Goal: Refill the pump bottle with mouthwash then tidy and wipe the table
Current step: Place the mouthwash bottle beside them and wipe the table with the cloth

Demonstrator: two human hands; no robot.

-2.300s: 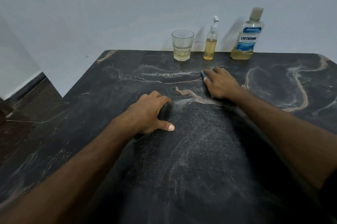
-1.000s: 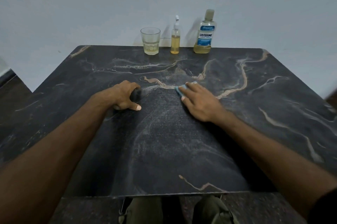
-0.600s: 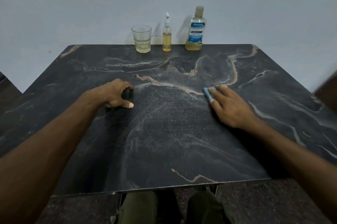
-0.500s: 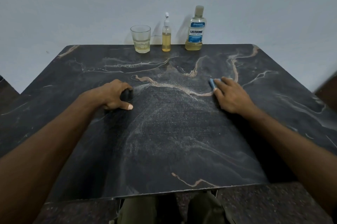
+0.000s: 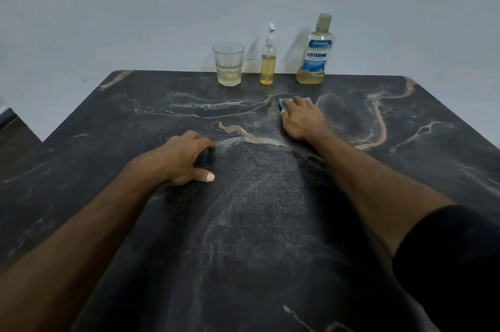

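On the dark marble table (image 5: 270, 223) my right hand (image 5: 301, 120) lies flat on a blue cloth (image 5: 282, 104) and presses it down, a short way in front of the mouthwash bottle (image 5: 313, 53). The small pump bottle (image 5: 267, 61), about half full of yellow liquid, stands upright to the left of it at the far edge. My left hand (image 5: 184, 161) rests on the table's middle with its fingers curled under and its thumb stretched out. I cannot tell whether anything dark lies under those fingers.
A drinking glass (image 5: 228, 64) with a little pale liquid stands left of the pump bottle, against the grey wall. Faint streaks mark the tabletop between my arms. A dark floor shows past the table's left edge.
My right hand has slid the blue cloth away from me, from the table's middle right towards the bottles. My left hand has stayed in place. The view has moved closer to the table.
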